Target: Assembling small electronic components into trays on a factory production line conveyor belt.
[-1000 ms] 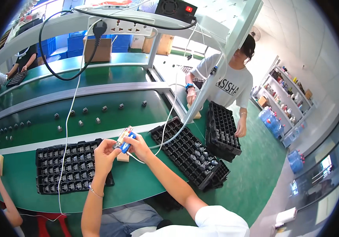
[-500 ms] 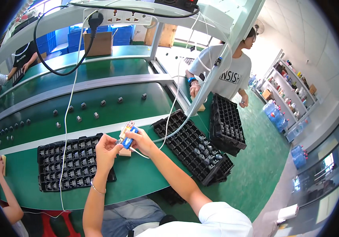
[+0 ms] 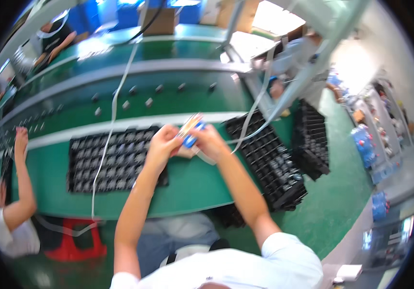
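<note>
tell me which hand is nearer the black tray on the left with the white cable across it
Left. The left hand is by the right end of the black tray; the right hand is farther right, holding the blue device.

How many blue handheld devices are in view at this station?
1: the blue device, between the left hand and right hand, above the green bench. Fingers or blur may hide others.
</note>
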Motion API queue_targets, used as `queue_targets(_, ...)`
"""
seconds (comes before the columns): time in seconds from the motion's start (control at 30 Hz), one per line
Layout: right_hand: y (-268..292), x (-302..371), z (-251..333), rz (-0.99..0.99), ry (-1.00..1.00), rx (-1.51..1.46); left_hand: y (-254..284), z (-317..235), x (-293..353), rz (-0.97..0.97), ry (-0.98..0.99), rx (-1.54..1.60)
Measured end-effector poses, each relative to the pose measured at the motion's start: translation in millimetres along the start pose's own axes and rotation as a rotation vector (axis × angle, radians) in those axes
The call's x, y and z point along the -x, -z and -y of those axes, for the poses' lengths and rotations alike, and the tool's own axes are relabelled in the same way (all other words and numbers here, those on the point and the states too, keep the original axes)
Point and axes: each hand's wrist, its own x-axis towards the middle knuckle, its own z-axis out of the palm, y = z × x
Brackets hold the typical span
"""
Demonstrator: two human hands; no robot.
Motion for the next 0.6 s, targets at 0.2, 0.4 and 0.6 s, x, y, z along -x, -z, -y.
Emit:
queue_targets(0.2,9.0,-1.4,9.7,0.022,0.026,0.115,-1.9,-0.2,-6.6,-0.034,-0.038,-0.063)
queue_targets(0.4,9.1,-3.9,6.1,-0.101,0.099,0.247,31.7,-12.3,17.6,-0.117,-0.031,-0.23)
queue_targets(0.6,11.0,4.3,16.2,-0.254,0.329,0.624,133.7,-45.8,64.8,-0.477,-0.272,-0.891)
